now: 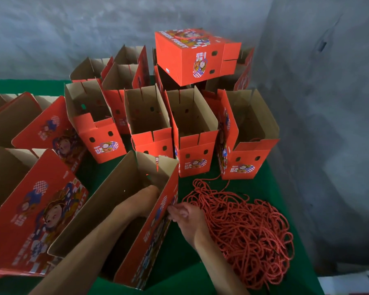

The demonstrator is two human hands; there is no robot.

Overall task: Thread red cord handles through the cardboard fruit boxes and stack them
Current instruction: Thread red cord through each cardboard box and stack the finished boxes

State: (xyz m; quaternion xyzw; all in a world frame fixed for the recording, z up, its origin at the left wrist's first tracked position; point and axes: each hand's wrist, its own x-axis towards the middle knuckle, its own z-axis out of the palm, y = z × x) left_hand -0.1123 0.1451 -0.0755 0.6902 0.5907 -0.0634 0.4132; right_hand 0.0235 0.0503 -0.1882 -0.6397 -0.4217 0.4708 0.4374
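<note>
On the left, several flat and half-opened boxes (41, 201) lay on the green table (271, 184), their printed red sides up, with no cord visible on any of them — these looked untouched. In the near middle stood the box being worked on (119, 211), open side toward the camera. The left hand (151, 192) reached deep inside it, against the right wall; its fingers were hidden, so whether it held anything could not be told. The right hand (182, 212) was outside that same wall, fingertips bunched against the printed face as if pinching a cord end at a hole, though the cord itself was too small to make out there. Behind, a cluster of opened boxes (192, 133) stood upright, some showing strands of red inside, and one box (192, 56) sat overturned on top — stacking had begun. On the right lay a big tangled pile of red cord (247, 235), just beside the right hand. By that pile, much threading remained.
</note>
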